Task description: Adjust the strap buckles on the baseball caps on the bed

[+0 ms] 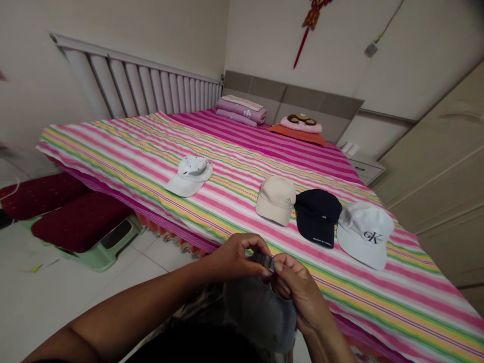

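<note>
As a grey cap [259,315] is held just beside the striped bed [378,302], its rear strap [262,260] is pinched between the fingers of the left hand [234,257] and right hand [298,287]. Four other caps [276,200] are laid out on the bed.

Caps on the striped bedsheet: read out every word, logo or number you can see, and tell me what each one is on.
"CK" in dark letters on the front of the white cap.
Small white print on the brim of the navy cap: too small to read.
Small dark mark on the beige cap: too small to read.
No text shows on the visible part of the grey cap between the left hand and right hand.
</note>
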Available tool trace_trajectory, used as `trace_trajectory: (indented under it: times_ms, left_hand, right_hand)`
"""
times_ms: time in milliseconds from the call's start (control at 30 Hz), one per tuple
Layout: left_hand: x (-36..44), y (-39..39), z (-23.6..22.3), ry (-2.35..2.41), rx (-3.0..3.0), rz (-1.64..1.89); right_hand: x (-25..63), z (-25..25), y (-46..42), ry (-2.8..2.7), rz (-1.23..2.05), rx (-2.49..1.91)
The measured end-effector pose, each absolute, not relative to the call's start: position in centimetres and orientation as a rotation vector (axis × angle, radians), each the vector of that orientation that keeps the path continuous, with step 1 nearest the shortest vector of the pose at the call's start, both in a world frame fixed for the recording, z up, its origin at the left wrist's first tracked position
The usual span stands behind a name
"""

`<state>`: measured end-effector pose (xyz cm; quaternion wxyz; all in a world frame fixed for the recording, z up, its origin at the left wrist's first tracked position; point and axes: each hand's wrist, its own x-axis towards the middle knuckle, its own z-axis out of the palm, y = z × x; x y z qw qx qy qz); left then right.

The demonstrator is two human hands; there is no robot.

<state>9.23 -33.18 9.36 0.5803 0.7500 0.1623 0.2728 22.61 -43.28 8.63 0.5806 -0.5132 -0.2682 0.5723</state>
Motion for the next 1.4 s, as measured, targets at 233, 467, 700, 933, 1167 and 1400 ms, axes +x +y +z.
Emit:
trace_trajectory:
  times_ms: [233,467,700,933,1167,1400]
  left_hand:
    - [9.4,-33.1,9.0,0.346,1.602,0.615]
    - [9.4,-32.9,8.9,0.320,1.598,0.637]
    - [9.3,-32.8,8.6,0.318,1.585,0.663]
    - [9.3,-32.5,8.5,0.245,1.678,0.729]
    - [9.2,-32.5,8.7,0.274,1.759,0.759]
    - [9.3,-32.6,9.1,0.332,1.906,0.822]
  right_hand:
    - [22.3,8.0,-43.1,-0.548,1.444,-0.991]
    - [22.1,8.0,-43.1,-0.576,1.428,-1.005]
    - [21.7,8.2,-43.0,-0.564,1.441,-0.950]
    - [21.4,8.2,-43.0,-0.605,1.385,-1.011]
    - [21.5,7.8,-42.8,-0.608,1.386,-0.995]
    - [21.3,8.6,-43.0,-0.628,1.332,-1.069]
